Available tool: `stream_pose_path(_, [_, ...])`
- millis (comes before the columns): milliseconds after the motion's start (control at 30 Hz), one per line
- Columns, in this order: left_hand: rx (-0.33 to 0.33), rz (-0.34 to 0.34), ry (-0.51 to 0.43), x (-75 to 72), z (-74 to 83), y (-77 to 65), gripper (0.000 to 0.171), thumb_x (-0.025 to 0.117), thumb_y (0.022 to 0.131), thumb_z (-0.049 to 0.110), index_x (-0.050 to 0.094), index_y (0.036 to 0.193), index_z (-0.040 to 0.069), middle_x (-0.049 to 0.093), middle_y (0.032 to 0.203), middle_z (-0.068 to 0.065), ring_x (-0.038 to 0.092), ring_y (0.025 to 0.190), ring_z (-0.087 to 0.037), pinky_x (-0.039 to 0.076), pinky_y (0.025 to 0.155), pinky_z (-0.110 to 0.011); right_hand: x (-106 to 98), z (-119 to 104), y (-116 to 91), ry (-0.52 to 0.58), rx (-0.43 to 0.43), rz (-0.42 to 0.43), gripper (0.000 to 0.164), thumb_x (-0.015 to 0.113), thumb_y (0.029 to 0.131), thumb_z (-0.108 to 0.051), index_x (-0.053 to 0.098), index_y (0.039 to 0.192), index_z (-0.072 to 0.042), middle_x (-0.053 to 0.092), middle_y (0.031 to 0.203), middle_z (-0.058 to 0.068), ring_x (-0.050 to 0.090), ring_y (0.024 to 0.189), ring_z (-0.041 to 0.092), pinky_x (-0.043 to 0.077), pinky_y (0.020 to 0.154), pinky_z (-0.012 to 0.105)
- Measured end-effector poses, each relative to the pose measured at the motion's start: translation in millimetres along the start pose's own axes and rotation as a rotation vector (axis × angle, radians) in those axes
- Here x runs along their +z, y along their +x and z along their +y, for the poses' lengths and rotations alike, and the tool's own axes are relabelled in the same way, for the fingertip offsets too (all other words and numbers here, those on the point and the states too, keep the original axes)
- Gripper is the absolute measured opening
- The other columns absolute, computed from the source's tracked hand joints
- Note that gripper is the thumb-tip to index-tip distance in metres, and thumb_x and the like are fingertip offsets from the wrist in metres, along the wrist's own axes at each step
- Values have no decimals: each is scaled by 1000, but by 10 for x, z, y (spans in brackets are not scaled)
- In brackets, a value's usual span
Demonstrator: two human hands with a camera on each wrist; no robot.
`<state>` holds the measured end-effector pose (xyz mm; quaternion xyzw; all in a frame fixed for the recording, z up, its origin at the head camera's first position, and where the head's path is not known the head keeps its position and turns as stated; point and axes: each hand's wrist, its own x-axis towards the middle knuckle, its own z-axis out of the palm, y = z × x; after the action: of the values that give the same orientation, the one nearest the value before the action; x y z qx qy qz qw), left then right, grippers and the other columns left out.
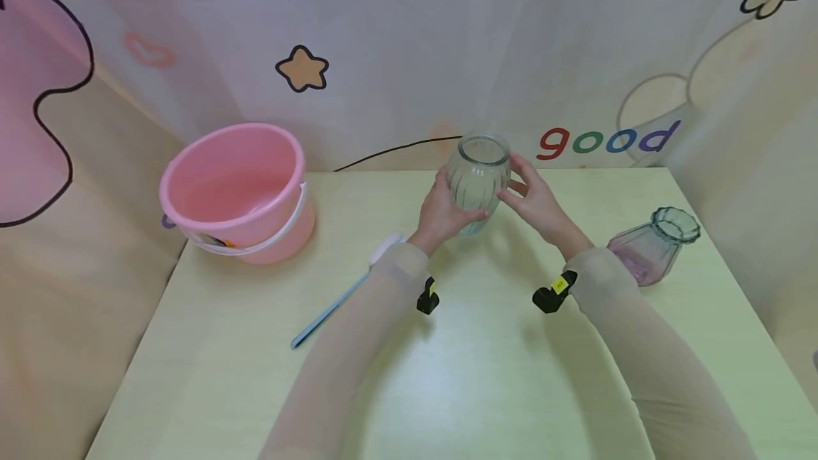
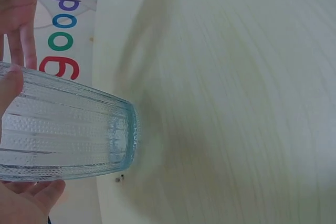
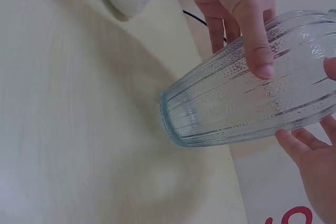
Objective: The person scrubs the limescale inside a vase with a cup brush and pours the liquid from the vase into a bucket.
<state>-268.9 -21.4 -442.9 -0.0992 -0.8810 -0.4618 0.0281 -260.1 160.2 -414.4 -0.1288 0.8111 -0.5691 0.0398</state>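
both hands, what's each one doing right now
Left hand: holding the clear ribbed glass jar.
Right hand: holding the same jar, from its other side.

Counter (image 1: 473,389): pale yellow-green, faintly wood-grained, spread across the middle and bottom of the frame, marked by soft shadows and a glossy light patch at lower centre
Pink bucket (image 1: 236,169): upright at left of centre, white handle lowered against the front
Brush (image 1: 331,309): lying diagonally just left of centre, blue-handled, white-headed, partly hidden
Faceted glass vase (image 1: 639,254): at right, ruffle-rimmed, pinkish toward the base
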Motion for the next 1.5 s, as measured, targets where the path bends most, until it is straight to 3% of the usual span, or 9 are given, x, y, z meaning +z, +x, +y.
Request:
stream_pose_path(267, [-45,31,-5,54,-24,23,103,80,62,38,17,139,17,40,134,-5,41,117,-21,38,93,-43,-21,-37,50,-25,-6,-20,71,56,89,-16,13,145,-20,17,149,9,27,128,33,34,97,49])
stream_pose_path(767, [-21,10,0,37,-49,76,103,79,64,38,14,140,19,38,135,-4,39,119,-19,36,96,-42,-23,44,79,-12,-25,-3,71,58,87,-17,15,143,-27,17,148,4,26,129,32,32,98,50])
stream_pose_path(1000, [-19,-9,-45,15,-60,87,110,80,63,38,6,143,19,35,138,-6,36,122,-21,35,96,-44,5,122,100,-33,-43,-12,78,60,86,-16,9,144,-31,15,148,9,24,129,34,31,96,55])
stream_pose_path(1200, [-32,-33,-70,7,-61,68,117,79,65,36,-7,144,21,21,147,-8,25,129,-22,29,101,-44,24,139,80,-63,-35,7,78,59,87,-21,6,144,-32,16,148,10,26,129,32,32,97,53])
stream_pose_path(1500, [22,2,-51,-33,4,0,116,79,65,35,-5,144,24,18,146,-8,25,128,-23,31,99,-48,-19,33,-14,-117,-38,63,77,56,89,-26,4,145,-27,18,147,9,24,130,28,32,99,49])
